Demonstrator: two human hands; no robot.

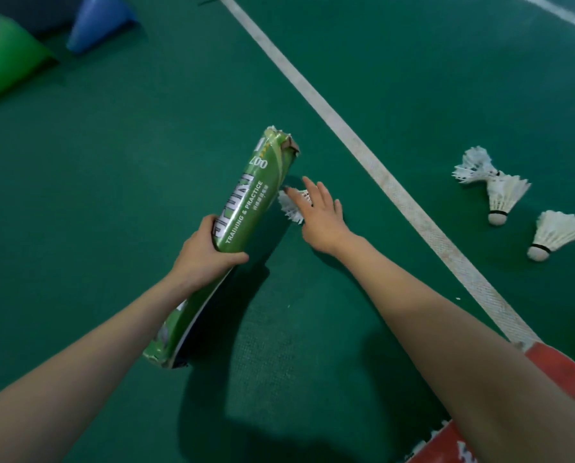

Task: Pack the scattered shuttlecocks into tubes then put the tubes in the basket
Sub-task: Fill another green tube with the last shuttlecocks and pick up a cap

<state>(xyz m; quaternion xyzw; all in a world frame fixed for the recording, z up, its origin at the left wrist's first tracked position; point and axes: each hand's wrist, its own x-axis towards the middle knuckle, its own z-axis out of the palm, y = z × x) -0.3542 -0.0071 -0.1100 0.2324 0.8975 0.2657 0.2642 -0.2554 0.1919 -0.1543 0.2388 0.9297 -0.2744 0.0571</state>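
- the white painted court line (363, 142) runs diagonally across the textured green court floor (129, 155), and there's lots of bare floor on the near side around both arms
- a green plastic cone (9, 58) and a blue plastic cone (95, 25) sit far left, well apart from the hands
- left hand (206, 255) is wrapped round the middle of a glossy green cardboard tube (246, 208), held at a slant
- the tube's far rim is torn and ragged, with white feather tips poking out
- right hand (319, 218) has its fingers straight and spread over a white feather shuttlecock (291, 208) lying just beside the tube's far end; can't tell if it's touching
- three more feather shuttlecocks (506, 195) with rounded cork bases lie past the line on the right, two of them touching
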